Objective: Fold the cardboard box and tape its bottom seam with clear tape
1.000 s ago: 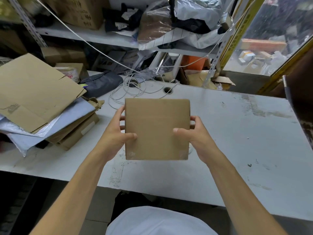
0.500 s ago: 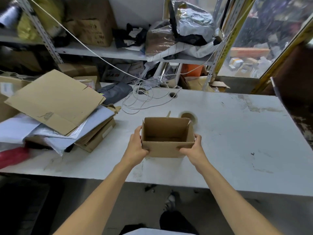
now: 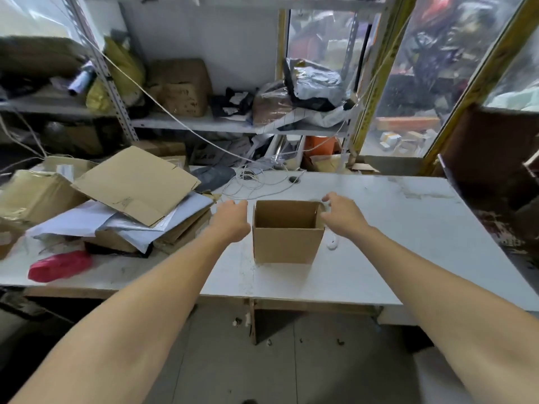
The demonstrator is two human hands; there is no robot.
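Note:
A small brown cardboard box (image 3: 287,243) stands upright on the white table (image 3: 379,258), its open top facing up. My left hand (image 3: 232,218) hovers just left of the box with relaxed fingers, a narrow gap between it and the box wall. My right hand (image 3: 342,212) is at the box's right rear corner, fingers loosely spread, holding nothing. The box's bottom is hidden against the table. No tape roll shows clearly.
A heap of flattened cardboard (image 3: 137,185), white mailers and a red bag (image 3: 58,265) fills the table's left side. White cables (image 3: 253,185) coil behind the box. A small white object (image 3: 332,243) lies right of the box. Cluttered shelves stand behind.
The box went from held up in both hands to standing on the table. Both hands have let go and moved apart to its sides. The camera has pulled back.

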